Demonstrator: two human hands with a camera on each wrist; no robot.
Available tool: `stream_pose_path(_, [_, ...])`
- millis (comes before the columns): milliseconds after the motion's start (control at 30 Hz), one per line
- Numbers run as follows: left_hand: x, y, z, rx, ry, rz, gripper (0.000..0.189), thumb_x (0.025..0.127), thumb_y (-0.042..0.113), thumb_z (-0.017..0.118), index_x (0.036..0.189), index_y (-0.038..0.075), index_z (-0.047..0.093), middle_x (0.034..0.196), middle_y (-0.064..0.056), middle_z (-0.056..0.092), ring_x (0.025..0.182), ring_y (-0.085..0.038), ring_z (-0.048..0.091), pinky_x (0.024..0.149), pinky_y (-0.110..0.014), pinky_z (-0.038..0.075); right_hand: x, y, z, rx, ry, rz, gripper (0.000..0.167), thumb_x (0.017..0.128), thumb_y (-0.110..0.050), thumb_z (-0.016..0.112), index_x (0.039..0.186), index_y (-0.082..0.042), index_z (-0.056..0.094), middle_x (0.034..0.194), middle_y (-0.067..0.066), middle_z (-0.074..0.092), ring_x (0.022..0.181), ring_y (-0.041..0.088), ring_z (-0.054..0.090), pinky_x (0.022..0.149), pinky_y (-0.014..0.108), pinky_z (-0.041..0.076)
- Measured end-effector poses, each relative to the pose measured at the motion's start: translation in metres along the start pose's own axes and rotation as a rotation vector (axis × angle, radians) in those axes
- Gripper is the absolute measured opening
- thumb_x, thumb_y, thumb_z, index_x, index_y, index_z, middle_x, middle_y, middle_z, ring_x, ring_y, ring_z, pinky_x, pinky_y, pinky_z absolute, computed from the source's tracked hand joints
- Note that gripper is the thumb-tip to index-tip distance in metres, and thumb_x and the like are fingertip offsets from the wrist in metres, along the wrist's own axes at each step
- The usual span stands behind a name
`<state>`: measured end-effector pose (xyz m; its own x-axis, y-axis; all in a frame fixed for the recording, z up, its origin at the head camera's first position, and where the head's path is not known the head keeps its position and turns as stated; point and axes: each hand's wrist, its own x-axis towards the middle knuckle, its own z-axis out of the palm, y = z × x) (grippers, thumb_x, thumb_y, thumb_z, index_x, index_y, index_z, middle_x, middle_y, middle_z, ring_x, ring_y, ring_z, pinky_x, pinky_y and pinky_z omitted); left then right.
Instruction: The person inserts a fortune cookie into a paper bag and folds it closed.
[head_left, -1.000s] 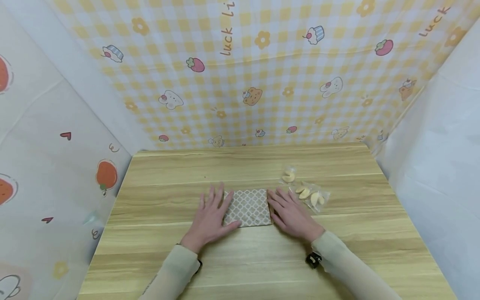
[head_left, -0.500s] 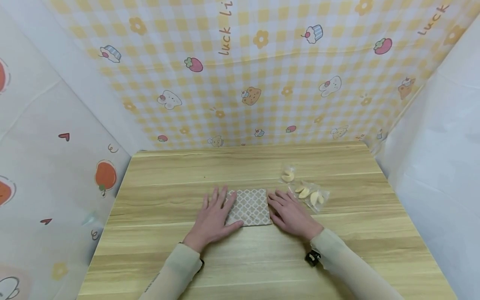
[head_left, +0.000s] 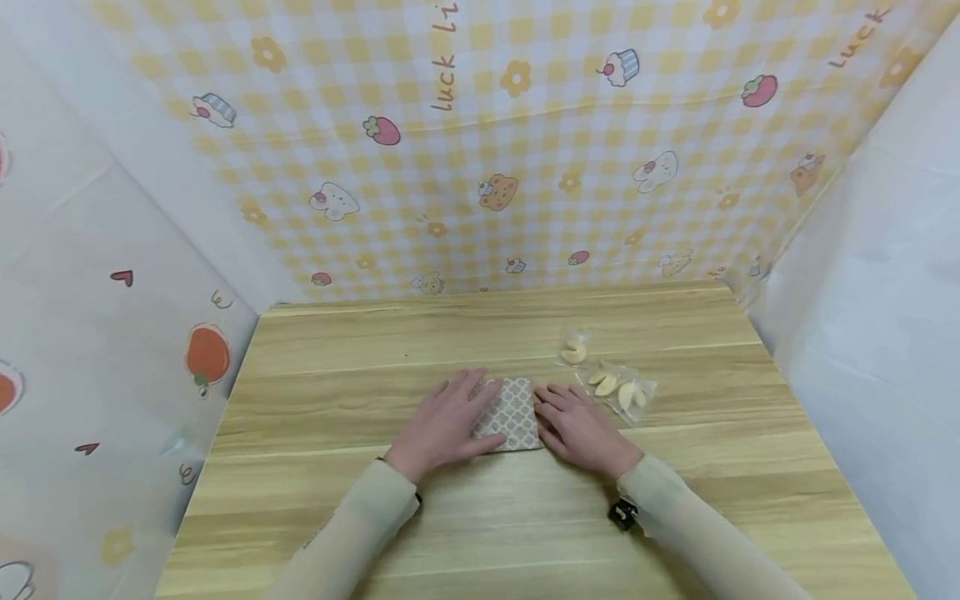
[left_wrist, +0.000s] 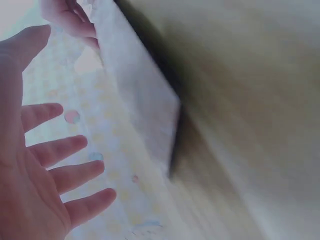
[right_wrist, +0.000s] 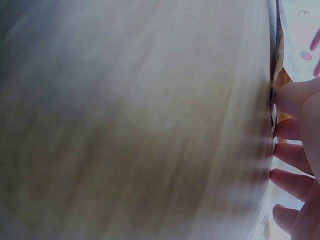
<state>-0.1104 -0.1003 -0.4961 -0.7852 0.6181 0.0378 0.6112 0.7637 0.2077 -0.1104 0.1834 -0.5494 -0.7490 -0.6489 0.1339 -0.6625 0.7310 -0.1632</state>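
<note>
A flat paper bag (head_left: 516, 421), beige with a white lattice print, lies on the wooden table in front of me. My left hand (head_left: 444, 425) is over its left part, fingers spread, covering that end in the head view. In the left wrist view, the fingers of this left hand (left_wrist: 75, 170) are extended and hold nothing. My right hand (head_left: 587, 432) touches the bag's right end with its fingertips. From the right wrist, the right hand (right_wrist: 305, 160) has its thumb and fingertips along the table, and a brown edge of the bag (right_wrist: 283, 77) shows behind the thumb.
Beyond my right hand lie three fortune cookies in clear wrappers, one farther back (head_left: 575, 351) and two close together (head_left: 632, 395). A yellow checked cloth (head_left: 450, 167) hangs along the table's back edge, with pale sheets at both sides.
My left hand has slid to the right, covering more of the bag. The right hand stays at the bag's right end, and the head view has shifted slightly.
</note>
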Motion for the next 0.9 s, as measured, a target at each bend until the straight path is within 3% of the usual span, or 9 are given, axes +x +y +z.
stream_pose_path(167, [0.021, 0.008, -0.005, -0.007, -0.105, 0.088, 0.087, 0.092, 0.066, 0.069, 0.162, 0.021, 0.042, 0.165, -0.017, 0.040, 0.149, -0.041, 0.040, 0.113, -0.062, 0.043, 0.001, -0.001, -0.002, 0.012, -0.010, -0.006, 0.045, 0.102, -0.036, 0.065, 0.137, -0.007, 0.068, 0.153, 0.015, 0.057, 0.141, 0.040, 0.053, 0.115, 0.066, 0.039])
stream_pose_path(333, [0.036, 0.016, -0.004, -0.014, -0.229, 0.063, 0.093, 0.088, 0.063, 0.075, 0.165, 0.030, 0.035, 0.169, -0.015, 0.034, 0.152, -0.043, 0.035, 0.113, -0.064, 0.042, 0.000, -0.003, -0.003, 0.006, -0.015, -0.022, 0.045, 0.102, -0.034, 0.065, 0.137, -0.006, 0.068, 0.153, 0.016, 0.057, 0.141, 0.041, 0.053, 0.114, 0.067, 0.040])
stream_pose_path(633, [0.060, 0.030, -0.003, -0.003, -0.332, 0.006, 0.099, 0.077, 0.060, 0.087, 0.161, 0.038, 0.040, 0.170, -0.014, 0.030, 0.152, -0.044, 0.034, 0.116, -0.065, 0.038, -0.004, -0.001, -0.003, 0.020, -0.022, -0.012, 0.046, 0.103, -0.035, 0.062, 0.139, -0.006, 0.067, 0.153, 0.016, 0.056, 0.143, 0.040, 0.050, 0.114, 0.069, 0.038])
stream_pose_path(900, [0.074, 0.036, -0.001, 0.016, -0.360, -0.001, 0.096, 0.074, 0.060, 0.090, 0.157, 0.038, 0.047, 0.170, -0.012, 0.031, 0.149, -0.042, 0.039, 0.114, -0.062, 0.042, -0.007, 0.001, -0.005, 0.069, -0.012, -0.017, 0.044, 0.102, -0.032, 0.065, 0.137, -0.006, 0.067, 0.151, 0.016, 0.058, 0.142, 0.042, 0.050, 0.110, 0.076, 0.037])
